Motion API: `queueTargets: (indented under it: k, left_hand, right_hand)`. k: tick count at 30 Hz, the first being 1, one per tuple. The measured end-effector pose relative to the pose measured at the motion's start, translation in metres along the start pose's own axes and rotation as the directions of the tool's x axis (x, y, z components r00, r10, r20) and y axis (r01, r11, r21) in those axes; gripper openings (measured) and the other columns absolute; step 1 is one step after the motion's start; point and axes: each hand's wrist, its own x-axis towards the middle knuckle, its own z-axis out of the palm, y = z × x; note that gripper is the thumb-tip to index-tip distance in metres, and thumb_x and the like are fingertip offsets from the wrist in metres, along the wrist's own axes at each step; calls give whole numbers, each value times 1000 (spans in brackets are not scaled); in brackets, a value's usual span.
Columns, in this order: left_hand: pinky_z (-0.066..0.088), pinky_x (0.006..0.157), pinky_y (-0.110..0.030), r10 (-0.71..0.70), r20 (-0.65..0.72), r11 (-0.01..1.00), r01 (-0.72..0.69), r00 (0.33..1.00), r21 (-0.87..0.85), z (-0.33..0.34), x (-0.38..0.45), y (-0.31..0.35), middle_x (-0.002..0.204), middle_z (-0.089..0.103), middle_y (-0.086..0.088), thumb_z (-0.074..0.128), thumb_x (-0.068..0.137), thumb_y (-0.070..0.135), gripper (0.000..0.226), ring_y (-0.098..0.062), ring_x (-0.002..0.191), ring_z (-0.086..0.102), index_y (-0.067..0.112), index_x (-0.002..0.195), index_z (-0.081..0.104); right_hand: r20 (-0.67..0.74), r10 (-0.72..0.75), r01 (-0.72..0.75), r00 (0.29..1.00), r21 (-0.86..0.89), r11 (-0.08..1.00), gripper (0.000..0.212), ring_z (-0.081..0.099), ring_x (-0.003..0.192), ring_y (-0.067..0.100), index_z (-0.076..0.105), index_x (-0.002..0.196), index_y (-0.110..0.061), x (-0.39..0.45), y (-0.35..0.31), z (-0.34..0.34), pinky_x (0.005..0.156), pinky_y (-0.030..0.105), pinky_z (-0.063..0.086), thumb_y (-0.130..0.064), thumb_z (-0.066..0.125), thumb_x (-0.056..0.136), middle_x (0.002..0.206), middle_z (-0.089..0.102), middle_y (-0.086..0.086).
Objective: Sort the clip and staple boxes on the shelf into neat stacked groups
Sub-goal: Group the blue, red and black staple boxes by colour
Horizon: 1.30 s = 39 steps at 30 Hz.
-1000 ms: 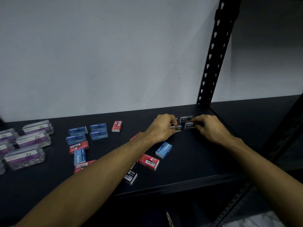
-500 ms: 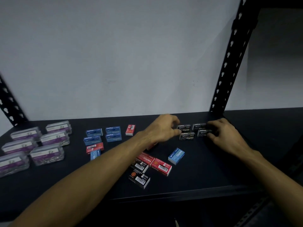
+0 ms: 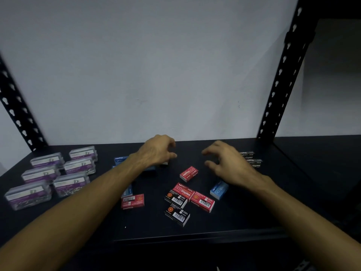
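Both hands are off the black boxes point(image 3: 251, 159) now: a moment ago their fingertips were on that little group, and here they float above the shelf point(image 3: 244, 216) near the middle of its back edge. The left hand point(image 3: 158, 151) hangs with fingers loosely curled, holding nothing I can see, over the blue boxes point(image 3: 121, 159) and partly hiding them. The right hand point(image 3: 226, 163) is spread, fingers slack and apart, empty, just left of the black boxes, which sit grouped near the back right corner beside the upright point(image 3: 281, 79).

The view has swung left since then, so the clear clip boxes point(image 3: 56, 173) show in full, six of them in two rows by the left edge.

Toward the front edge lies the loose lot. One red box point(image 3: 188, 174) sits alone between the hands. Nearer the front, a red pair point(image 3: 193, 196) is touching, with two dark boxes point(image 3: 176, 208) barcode-up against them. Another red one point(image 3: 132, 201) lies by the left forearm, and a single blue box point(image 3: 218, 190) lies just under the right wrist.
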Motion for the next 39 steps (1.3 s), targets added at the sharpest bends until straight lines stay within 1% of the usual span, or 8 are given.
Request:
queueTargets:
  k: [4,9,13,16,20,23,31,39]
  left_hand:
    - [52,89,-35,-10,5,995,9,1000,100,7,0,-6,118,67,-2,70,85,41,44,-19,104,63,18,122,63]
    - [46,95,-38,9,19,981,-13,1000,193,17,4,-5,109,67,-2,67,87,41,34,-19,99,61,18,112,64]
    - [40,97,-39,16,4,970,-17,1000,244,19,7,-5,110,66,-2,65,89,37,30,-21,100,60,17,112,63]
    - [45,93,-37,9,5,976,-10,1000,217,21,7,-5,114,64,-5,65,90,31,30,-22,103,60,15,115,62]
    - [53,87,-37,-7,15,994,5,1000,106,23,7,-4,120,60,-5,68,87,18,30,-24,104,60,16,116,62]
    - [51,91,-34,6,42,999,-8,999,34,24,6,-5,128,58,-5,70,85,14,39,-23,113,58,17,123,61]
    - [50,96,-28,62,113,992,-49,992,-113,12,5,-10,124,65,-4,63,91,5,30,-17,111,61,12,120,65]
    - [50,95,-28,84,103,991,-73,991,-108,9,10,-16,129,64,-6,49,94,-4,37,-19,114,61,11,123,66]
  right_hand:
    - [178,-113,121,977,-35,992,40,42,125,11,59,131,-27,9,-24,21,102,31,42,-24,63,91,135,50,-5]
    - [331,-117,145,936,-60,988,47,42,125,15,58,132,-28,16,-27,35,102,39,44,-15,60,87,138,51,-5]
    - [313,-109,141,943,-82,987,39,49,111,14,62,125,-29,18,-20,37,94,35,47,-19,60,88,119,59,-6]
    - [313,-94,124,945,-79,989,35,50,108,14,64,123,-27,17,-18,36,92,32,47,-22,62,89,114,60,-5]
    - [318,-72,97,945,-61,993,36,54,108,13,63,125,-25,16,-16,34,91,29,47,-27,66,89,117,60,-5]
    - [325,-39,60,945,-58,996,39,56,107,13,62,126,-24,15,-16,32,90,30,48,-31,68,89,119,60,-4]
    - [324,-11,28,946,-49,998,39,58,106,13,62,127,-22,12,-19,29,86,27,47,-32,68,90,121,60,-3]
    - [344,-2,19,939,-44,999,39,57,104,12,61,127,-24,12,-19,28,86,29,49,-34,67,91,121,59,-3]
